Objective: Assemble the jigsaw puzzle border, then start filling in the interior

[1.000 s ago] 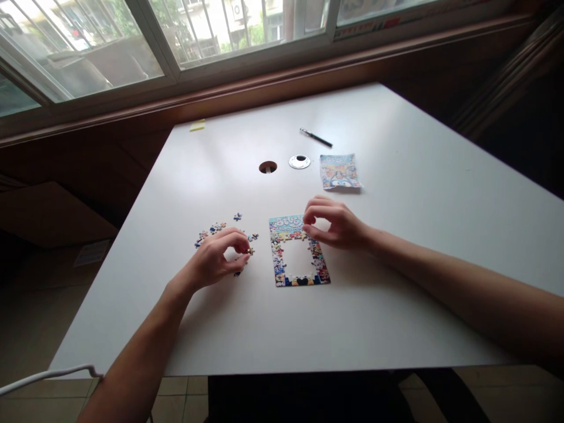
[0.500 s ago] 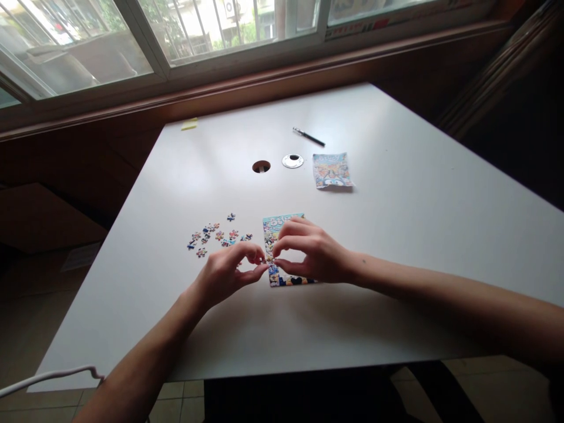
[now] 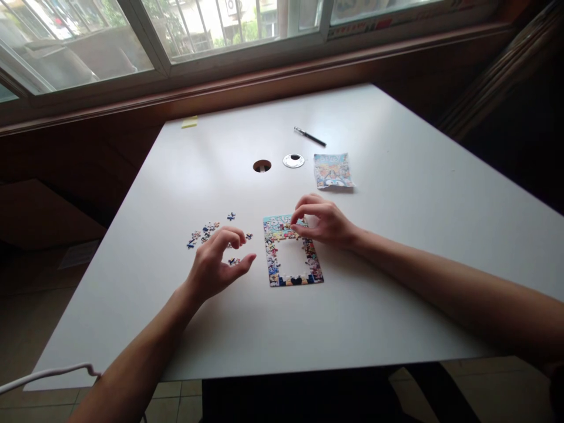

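A small upright jigsaw puzzle (image 3: 269,258) lies on the table, its colourful border joined around a bare white middle. Over its upper right part is my right hand (image 3: 324,220), thumb and forefinger pinched on a jigsaw piece that the fingers mostly hide. My left hand (image 3: 215,261) hovers to the left of the puzzle, thumb and fingers apart, holding nothing. Loose jigsaw pieces (image 3: 205,230) are scattered beyond and beside it, some covered by the hand.
A printed packet (image 3: 332,170) lies behind the puzzle, with a black pen (image 3: 311,137) farther back. The white table (image 3: 388,205) has a cable hole (image 3: 262,166), and its silver cover (image 3: 293,160) lies beside that. A white cable (image 3: 53,371) crosses the near left corner.
My hands, which met over the puzzle's left side, have parted. The left has drawn back leftward and opened; the right has moved up and right, uncovering the puzzle's middle.
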Available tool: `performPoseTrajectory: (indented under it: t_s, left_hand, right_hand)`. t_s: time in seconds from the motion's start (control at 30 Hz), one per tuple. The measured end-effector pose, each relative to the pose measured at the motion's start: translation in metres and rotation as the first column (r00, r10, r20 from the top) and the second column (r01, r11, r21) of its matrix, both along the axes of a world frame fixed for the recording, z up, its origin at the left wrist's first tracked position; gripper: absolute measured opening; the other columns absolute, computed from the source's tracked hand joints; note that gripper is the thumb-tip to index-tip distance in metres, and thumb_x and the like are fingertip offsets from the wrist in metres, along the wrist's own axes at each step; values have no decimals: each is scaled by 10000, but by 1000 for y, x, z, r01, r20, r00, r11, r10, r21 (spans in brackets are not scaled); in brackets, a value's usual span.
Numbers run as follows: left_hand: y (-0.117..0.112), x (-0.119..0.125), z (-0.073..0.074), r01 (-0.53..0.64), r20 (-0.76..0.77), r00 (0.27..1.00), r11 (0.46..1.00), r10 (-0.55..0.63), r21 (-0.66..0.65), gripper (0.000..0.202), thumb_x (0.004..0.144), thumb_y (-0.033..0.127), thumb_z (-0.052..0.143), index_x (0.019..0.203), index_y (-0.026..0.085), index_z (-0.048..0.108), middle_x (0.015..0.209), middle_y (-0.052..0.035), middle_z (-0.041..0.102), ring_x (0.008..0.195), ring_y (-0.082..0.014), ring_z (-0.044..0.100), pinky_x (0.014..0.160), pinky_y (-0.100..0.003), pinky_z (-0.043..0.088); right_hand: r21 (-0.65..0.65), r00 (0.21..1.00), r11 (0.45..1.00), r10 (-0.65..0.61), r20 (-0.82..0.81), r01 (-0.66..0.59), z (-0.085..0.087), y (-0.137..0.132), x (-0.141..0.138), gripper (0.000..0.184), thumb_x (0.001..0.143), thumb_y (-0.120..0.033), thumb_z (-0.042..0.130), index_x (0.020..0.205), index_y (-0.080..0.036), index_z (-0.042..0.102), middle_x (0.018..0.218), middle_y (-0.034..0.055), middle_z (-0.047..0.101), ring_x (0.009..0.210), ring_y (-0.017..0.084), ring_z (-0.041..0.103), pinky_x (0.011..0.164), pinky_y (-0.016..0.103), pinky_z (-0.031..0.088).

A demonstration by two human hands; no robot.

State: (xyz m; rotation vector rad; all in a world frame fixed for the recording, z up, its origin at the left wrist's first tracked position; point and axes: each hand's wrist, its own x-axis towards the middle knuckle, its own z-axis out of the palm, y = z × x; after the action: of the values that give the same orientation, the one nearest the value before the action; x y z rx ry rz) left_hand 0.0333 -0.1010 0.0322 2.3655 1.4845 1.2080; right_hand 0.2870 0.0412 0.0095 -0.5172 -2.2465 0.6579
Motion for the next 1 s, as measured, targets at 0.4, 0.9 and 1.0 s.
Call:
performPoseTrajectory:
  t_s: [0.4,0.9,1.0]
  left_hand:
    - [0,0,-3,-6,8,1000,998,7,-66,205,882,177,642,834,213,446,851,-23,636,792,-141,615,731,-294,514]
    - [1,0,-1,36,2,999,997,-36,-61,129,893,148,619,829,194,518,821,-29,631,796,-150,612,741,-302,522]
    - [1,0,0,41,-7,999,998,-41,-57,121,898,154,617,831,193,524,819,-29,627,789,-147,605,741,-301,526]
  right_hand:
    - [108,991,988,103,87,-112,-11,-8,-3,55,854,-251,715,799,-255,716,1012,45,588,978,212,502,870,381,478]
    - [113,982,985,109,156,-127,-9,-9,-3,78,872,-280,711,805,-249,736,1031,62,601,1001,227,499,885,386,472]
    - [114,981,985,112,156,-130,-9,-9,-3,77,872,-283,710,810,-248,738,1034,61,597,1003,222,499,889,380,470]
